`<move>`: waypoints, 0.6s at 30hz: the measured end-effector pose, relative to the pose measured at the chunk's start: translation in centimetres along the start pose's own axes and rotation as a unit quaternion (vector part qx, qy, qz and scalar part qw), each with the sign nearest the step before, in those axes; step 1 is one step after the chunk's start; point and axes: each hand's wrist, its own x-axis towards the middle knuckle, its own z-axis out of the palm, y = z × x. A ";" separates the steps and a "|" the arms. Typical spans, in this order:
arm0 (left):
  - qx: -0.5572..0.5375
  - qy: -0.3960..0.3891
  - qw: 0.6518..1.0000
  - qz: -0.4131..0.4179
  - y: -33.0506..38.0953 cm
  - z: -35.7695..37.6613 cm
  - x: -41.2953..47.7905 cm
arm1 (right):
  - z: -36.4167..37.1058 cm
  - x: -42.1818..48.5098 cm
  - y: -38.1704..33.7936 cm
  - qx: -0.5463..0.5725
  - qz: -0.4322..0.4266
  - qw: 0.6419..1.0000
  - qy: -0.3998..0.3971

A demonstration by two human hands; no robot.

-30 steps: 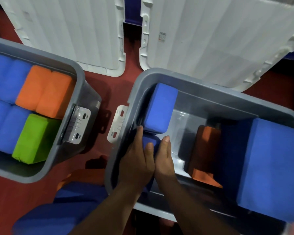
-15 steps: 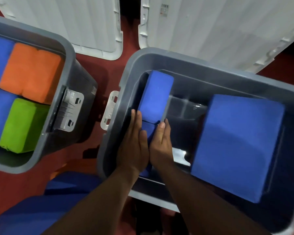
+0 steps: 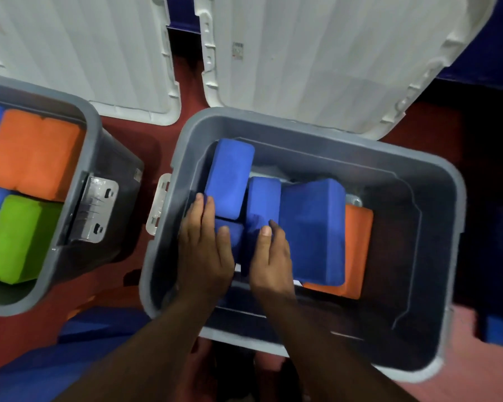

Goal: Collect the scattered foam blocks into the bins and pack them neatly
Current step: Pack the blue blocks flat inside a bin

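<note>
The big blue block now lies inside the bin (packing advances). The left hand presses, grip open; the right hand pinches the narrow blue block.

The left hand is covering most of the low block beneath it, and the right hand is blurring against the big block, its hold unclear. Right of that grip, the big block is hiding most of the orange block.
</note>
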 end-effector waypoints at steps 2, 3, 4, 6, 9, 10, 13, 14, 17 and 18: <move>0.010 0.008 0.999 0.051 1.4 0.3 -0.4 | -1.7 0.0 0.9 -0.013 -0.006 1.000 0.027; 0.003 -0.008 0.998 0.065 2.2 0.4 -0.8 | -2.5 0.0 1.5 -0.016 -0.002 0.999 0.038; -0.006 -0.027 0.997 0.074 2.9 0.8 -1.2 | -3.3 0.2 2.1 -0.014 0.006 0.999 0.046; -0.023 -0.060 0.994 0.087 3.8 1.8 -2.1 | -4.9 0.6 3.4 -0.020 0.024 0.998 0.060; -0.053 -0.086 0.993 0.061 5.0 3.6 -3.4 | -6.9 1.0 4.8 -0.040 0.046 0.994 0.094; -0.053 -0.089 0.993 0.050 5.2 4.3 -3.8 | -7.4 1.2 5.2 -0.033 0.053 0.993 0.102; -0.056 -0.099 0.993 0.032 5.8 6.8 -4.6 | -8.1 2.0 6.6 -0.022 0.084 0.995 0.058; -0.078 -0.107 0.991 -0.002 6.2 7.5 -4.6 | -8.2 2.5 7.2 -0.022 0.087 0.995 0.039; -0.051 -0.093 0.994 -0.022 6.0 9.3 -4.6 | -7.6 3.4 8.2 -0.004 0.090 0.996 0.008; -0.037 -0.089 0.995 -0.036 5.4 10.0 -4.7 | -7.2 3.6 8.3 0.005 0.092 0.996 0.003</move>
